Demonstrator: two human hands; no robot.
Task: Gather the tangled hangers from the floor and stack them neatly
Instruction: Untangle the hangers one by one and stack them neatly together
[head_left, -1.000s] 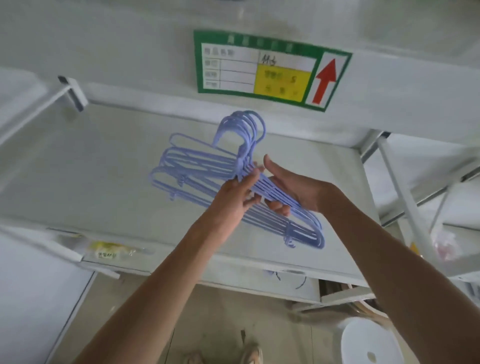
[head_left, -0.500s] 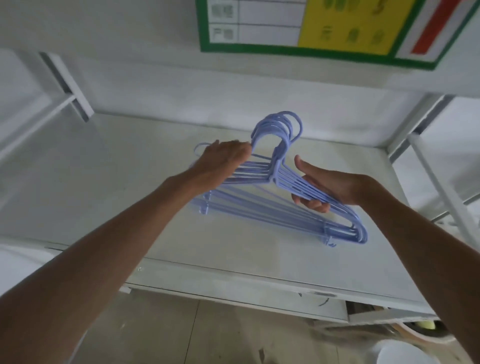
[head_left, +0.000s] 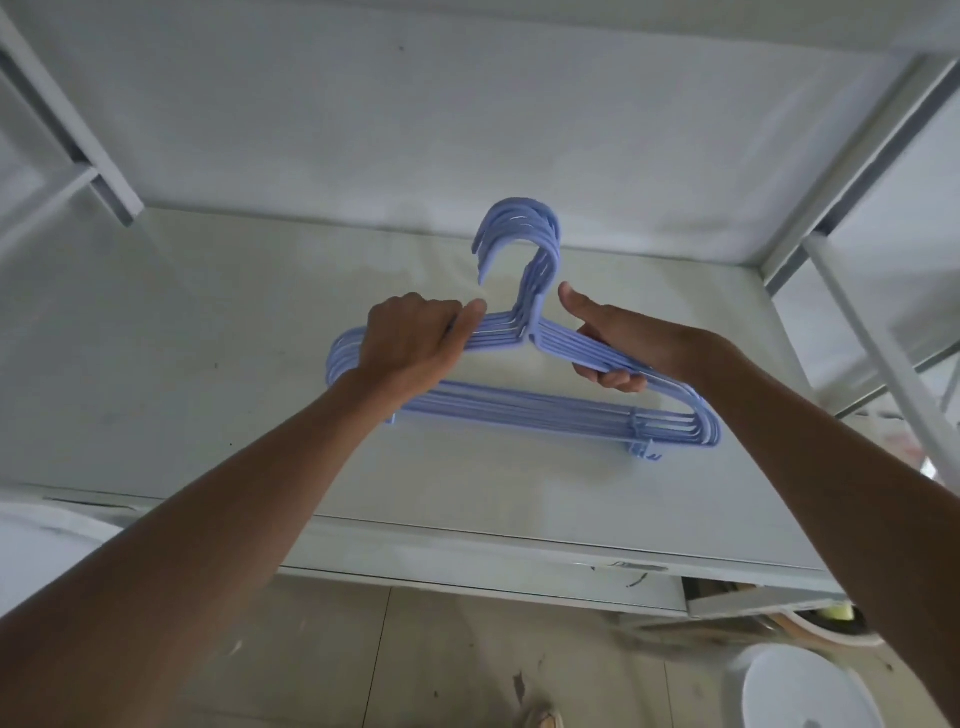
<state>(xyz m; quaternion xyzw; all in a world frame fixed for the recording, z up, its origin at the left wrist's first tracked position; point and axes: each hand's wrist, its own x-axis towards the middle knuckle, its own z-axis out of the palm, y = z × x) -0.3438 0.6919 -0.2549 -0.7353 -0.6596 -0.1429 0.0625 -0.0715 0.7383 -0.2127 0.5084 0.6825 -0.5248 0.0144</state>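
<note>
Head view. A bundle of light-blue hangers (head_left: 524, 384) is held flat just over the white shelf (head_left: 208, 374); whether its underside touches the surface cannot be told. The hooks (head_left: 519, 234) point away from the person, all nested the same way, so the set already reads as one aligned stack, not a tangle.

The left hand (head_left: 410, 343) is closed around the left shoulder arms, thumb pressed along the top near the neck, probably to keep the layers from sliding apart. The right hand (head_left: 618, 348) cups the right shoulder arms from beneath, fingers curled under, thumb lifted clear and pointing toward the hooks: a looser, supporting grip.

One hand on each side keeps the stack level, which suits setting it down squarely. Judged step: placing the finished stack on the shelf.
</note>
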